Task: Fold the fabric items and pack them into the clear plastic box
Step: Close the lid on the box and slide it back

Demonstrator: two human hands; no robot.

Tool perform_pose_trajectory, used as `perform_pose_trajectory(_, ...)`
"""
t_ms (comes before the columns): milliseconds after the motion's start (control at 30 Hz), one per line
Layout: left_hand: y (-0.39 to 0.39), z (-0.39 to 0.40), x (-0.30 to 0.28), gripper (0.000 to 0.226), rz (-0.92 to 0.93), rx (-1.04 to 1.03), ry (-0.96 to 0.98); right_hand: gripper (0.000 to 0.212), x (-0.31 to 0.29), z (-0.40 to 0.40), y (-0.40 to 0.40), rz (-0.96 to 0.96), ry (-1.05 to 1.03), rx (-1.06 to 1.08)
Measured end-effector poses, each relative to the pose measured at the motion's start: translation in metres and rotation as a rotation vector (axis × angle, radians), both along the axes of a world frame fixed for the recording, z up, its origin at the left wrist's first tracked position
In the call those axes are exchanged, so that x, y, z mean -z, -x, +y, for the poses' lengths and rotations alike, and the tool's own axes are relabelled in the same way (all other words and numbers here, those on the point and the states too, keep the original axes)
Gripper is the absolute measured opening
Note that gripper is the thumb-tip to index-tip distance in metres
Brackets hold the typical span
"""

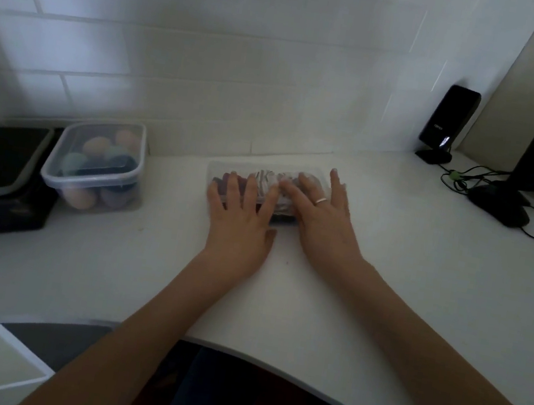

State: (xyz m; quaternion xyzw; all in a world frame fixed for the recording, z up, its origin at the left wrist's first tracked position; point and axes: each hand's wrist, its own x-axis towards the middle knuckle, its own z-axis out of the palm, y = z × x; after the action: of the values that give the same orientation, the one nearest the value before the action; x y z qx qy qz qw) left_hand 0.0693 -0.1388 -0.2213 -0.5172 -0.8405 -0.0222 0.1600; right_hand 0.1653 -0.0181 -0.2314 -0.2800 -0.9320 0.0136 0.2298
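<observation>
- White tiles cover the wall behind a white desk (pixel 314 296), and the light is dim.
- The clear plastic box (pixel 265 171) stands on the desk near the wall — I use it as the landmark for all places.
- Fabric items (pixel 267 181) lie inside the box; I see dark red, grey-white and dark pieces, but how well they are folded I cannot tell.
- The left hand (pixel 240 219) lies flat on the left half of the box, fingers straight and spread, pressing down.
- The right hand (pixel 318 211) lies flat on the right half, fingers also straight and spread; it wears a ring.
- My judgement: folding is finished and the step in hand is the packing — pushing the fabric down, or perhaps closing a lid, which I cannot make out.
- The next move probably calls for even pressure from both palms, so the box does not slide.
- Left of the box stands a lidded container (pixel 94 162) with round coloured things, and beyond it a dark case (pixel 0 169).
- Far right of the box are two black speakers (pixel 449 120) and cables (pixel 459 179).
</observation>
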Motion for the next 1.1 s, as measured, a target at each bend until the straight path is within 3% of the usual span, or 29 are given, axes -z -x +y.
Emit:
perform_pose_trajectory(200, 0.045, 0.005, -0.007, 0.073, -0.065, -0.122, 0.029, 0.063, -0.004, 0.000, 0.061, -0.005, 0.070, -0.067)
perform_pose_trajectory(333, 0.078, 0.008, -0.012, 0.074, -0.099, -0.190, 0.041, 0.075, -0.001, 0.004, 0.107, -0.020, 0.063, -0.119)
perform_pose_trajectory(533, 0.116, 0.013, -0.017, 0.077, -0.110, -0.254, 0.044, 0.071, -0.004, 0.003, 0.151, -0.017, 0.047, -0.153)
perform_pose_trajectory(767, 0.126, 0.020, -0.013, 0.080, -0.123, -0.234, 0.035, 0.059, 0.000, 0.007, 0.153, 0.145, 0.093, -0.185)
perform_pose_trajectory(867, 0.129, 0.019, -0.009, 0.080, -0.124, -0.208, 0.005, 0.052, 0.006, 0.009, 0.155, 0.174, -0.003, -0.223)
perform_pose_trajectory(1100, 0.133, 0.011, -0.005, 0.078, -0.147, -0.099, -0.158, 0.044, -0.019, 0.017, 0.146, 0.083, 0.142, -0.269)
